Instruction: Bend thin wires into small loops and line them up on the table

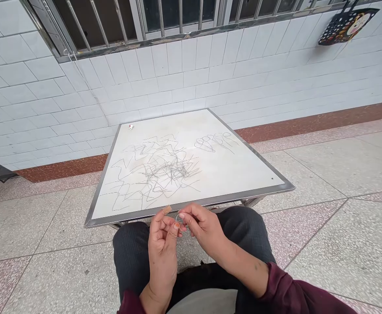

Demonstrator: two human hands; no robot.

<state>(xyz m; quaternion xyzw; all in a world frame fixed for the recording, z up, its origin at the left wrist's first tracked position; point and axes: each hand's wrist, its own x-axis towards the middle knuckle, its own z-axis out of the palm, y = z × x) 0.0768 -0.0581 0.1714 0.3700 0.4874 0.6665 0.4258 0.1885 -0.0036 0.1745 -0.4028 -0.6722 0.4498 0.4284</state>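
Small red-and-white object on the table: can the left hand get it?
Probably not without leaning: the object is at the far left of the table; the left hand is by the near edge, holding a thin loop.

Bright, diffuse light gives soft shadows and glints on the window bars (180,17) (edges look stretched).

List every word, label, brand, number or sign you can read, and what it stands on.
No text can be read.
Patterned bag: no legible words.
Small red-and-white item on the table: too small to read.
Right forearm: small dark marks, too blurred to read.
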